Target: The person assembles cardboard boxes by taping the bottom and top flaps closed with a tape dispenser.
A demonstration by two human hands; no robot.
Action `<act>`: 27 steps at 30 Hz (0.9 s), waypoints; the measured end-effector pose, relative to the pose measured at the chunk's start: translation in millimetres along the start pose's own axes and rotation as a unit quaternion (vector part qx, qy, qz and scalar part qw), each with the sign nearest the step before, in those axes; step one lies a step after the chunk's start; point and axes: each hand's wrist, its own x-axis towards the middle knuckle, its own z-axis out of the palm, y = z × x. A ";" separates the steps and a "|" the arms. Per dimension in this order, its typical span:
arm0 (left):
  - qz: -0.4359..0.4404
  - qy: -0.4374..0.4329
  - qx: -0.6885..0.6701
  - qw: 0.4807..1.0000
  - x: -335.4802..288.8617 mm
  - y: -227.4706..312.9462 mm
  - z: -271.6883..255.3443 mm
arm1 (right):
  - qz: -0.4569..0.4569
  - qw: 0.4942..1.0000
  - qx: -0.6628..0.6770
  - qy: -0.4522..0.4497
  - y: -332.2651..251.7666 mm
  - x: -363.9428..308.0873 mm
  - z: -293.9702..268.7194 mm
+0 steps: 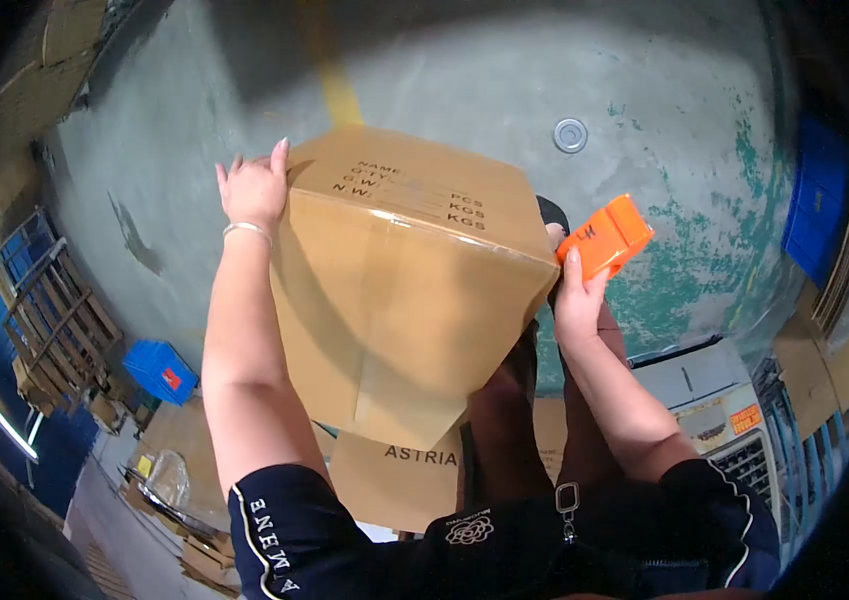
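Observation:
In front of me a large brown cardboard box (404, 300) stands tilted, with printed lettering on its far panel and clear shiny tape along an edge. My left hand (256, 187) lies against the box's far left corner, its fingers spread and pointing away. At the box's right corner, my right hand (578, 300) grips an orange plastic tape dispenser (606, 238); part of its fingers is hidden behind the dispenser. A second brown carton (394, 480) sits below the large box, close to my body and partly covered by it.
A round metal disc (570, 135) lies on the worn grey-green floor (464, 60). Wooden pallets (59, 310) and a blue crate (161, 371) are at the left. On the right stand a white machine-like unit (714, 400), a blue panel (816, 200) and cardboard sheets (812, 370).

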 end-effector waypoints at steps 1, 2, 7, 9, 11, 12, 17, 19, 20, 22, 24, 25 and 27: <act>-0.008 0.001 -0.001 1.000 -2.7 -1.2 8.4 | -0.013 0.999 -0.023 0.017 -4.7 1.1 13.9; 0.025 0.068 0.066 0.995 -3.8 -4.4 21.7 | -0.013 1.000 -0.022 0.010 -1.9 5.6 21.2; 0.223 -0.010 0.063 0.973 -46.5 68.9 26.1 | -0.036 0.987 -0.153 0.046 8.4 17.7 28.5; 0.280 -0.176 -0.094 0.939 -78.4 125.3 21.4 | -0.039 0.990 -0.130 0.045 11.9 19.0 19.5; 0.370 -0.030 -0.172 0.913 -88.0 135.5 52.1 | -0.037 0.997 -0.067 0.028 17.2 24.4 22.6; 0.451 0.111 -0.241 0.852 -86.4 138.9 62.2 | 0.034 0.999 0.004 0.034 15.2 31.9 16.6; -0.119 0.283 -0.120 0.944 -1.3 15.5 30.9 | 0.265 0.957 0.012 0.120 57.2 64.9 -51.9; -0.167 0.006 -0.480 0.861 24.7 -60.4 61.9 | 0.398 0.914 0.080 -0.008 72.1 53.1 -26.3; -0.167 0.006 -0.485 0.858 21.9 -56.1 65.5 | 0.375 0.918 0.132 0.004 67.5 42.7 -13.8; -0.211 0.120 -0.498 0.833 -2.2 -57.8 63.7 | 0.383 0.910 0.159 -0.013 45.1 18.3 -8.7; -0.221 0.151 -0.588 0.763 -48.9 -95.3 37.3 | 0.372 0.916 0.145 -0.034 8.6 -20.5 0.2; -0.222 0.176 -0.666 0.691 -82.0 -121.2 20.9 | 0.350 0.930 0.102 -0.042 -18.9 -52.4 12.5; -0.207 0.256 -0.708 0.625 -143.8 -184.9 -6.0 | 0.303 0.952 0.039 -0.036 -75.1 -100.3 38.4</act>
